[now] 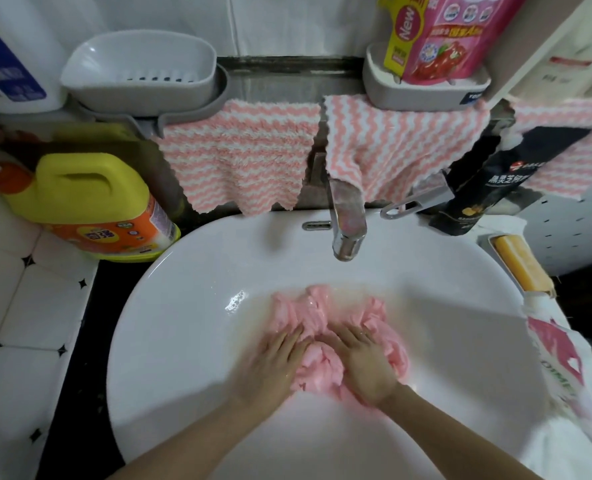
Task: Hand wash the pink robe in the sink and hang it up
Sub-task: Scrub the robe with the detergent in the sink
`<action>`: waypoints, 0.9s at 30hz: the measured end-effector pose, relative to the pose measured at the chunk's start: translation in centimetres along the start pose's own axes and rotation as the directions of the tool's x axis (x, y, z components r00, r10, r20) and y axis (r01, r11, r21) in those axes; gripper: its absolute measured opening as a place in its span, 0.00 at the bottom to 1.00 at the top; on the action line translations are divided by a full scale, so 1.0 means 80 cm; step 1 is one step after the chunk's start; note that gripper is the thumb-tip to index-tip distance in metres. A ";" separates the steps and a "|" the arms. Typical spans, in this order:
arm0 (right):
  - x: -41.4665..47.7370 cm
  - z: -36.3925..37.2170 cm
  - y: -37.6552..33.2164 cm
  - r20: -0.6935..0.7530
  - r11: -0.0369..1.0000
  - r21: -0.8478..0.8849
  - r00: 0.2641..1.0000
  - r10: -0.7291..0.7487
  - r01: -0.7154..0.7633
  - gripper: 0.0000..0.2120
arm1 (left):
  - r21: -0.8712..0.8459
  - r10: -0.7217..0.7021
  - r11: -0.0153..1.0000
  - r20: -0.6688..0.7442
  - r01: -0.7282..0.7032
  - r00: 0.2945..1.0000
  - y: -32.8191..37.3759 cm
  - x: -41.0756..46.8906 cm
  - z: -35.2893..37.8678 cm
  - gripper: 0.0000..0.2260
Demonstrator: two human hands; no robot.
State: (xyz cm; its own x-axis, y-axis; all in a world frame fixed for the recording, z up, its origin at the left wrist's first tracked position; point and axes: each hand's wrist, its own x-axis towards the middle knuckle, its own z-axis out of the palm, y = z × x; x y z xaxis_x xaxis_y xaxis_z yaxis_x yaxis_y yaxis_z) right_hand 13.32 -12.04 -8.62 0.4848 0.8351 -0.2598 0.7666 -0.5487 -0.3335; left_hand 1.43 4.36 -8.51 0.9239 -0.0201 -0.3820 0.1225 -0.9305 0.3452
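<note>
Glossy oval sink; crumpled pink robe

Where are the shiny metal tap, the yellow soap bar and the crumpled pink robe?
shiny metal tap [348,216]: head view, spout.
yellow soap bar [519,268]: head view, top face.
crumpled pink robe [322,303]: head view, far folds.

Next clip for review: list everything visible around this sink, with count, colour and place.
white ceramic sink: 1, white, centre
wet pink robe: 1, pink, bunched in the sink
chrome faucet: 1, silver, behind the basin
fluffy zigzag-striped cloths: 3, pink and white, draped along the back ledge
yellow plastic detergent jug: 1, yellow with orange label, left of sink
grey plastic drain tray: 1, grey, upper left
pink refill pouch: 1, pink and yellow, upper right
black pouch: 1, black, right of faucet
yellow soap bar: 1, yellow, right of sink
white bottle: 1, white with blue label, top left
hands: 2, left hand and right hand, pressing on the robe
</note>
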 end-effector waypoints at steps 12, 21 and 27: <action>0.041 -0.112 0.050 0.421 0.404 0.801 0.895 0.146 -0.442 0.25 | -0.990 -0.325 -0.092 0.131 0.107 0.937 0.013 0.033 -0.085 0.15; 0.021 -0.009 0.000 0.010 0.977 0.151 0.988 0.151 -0.151 0.36 | 0.006 -0.238 0.968 -0.274 0.249 0.932 0.005 0.033 -0.009 0.44; 0.028 0.026 -0.002 -0.194 0.981 -0.090 0.970 0.150 -0.170 0.32 | 0.047 -0.056 0.995 -0.466 0.088 0.883 0.000 0.047 0.017 0.34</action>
State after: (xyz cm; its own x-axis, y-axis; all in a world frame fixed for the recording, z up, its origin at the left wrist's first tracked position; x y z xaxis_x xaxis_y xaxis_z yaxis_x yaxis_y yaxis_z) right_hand 13.43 -10.20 -11.03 0.6666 0.7346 -0.1264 0.7079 -0.6770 -0.2012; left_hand 4.36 3.81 -11.13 0.9778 0.2053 0.0430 0.1865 -0.9448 0.2694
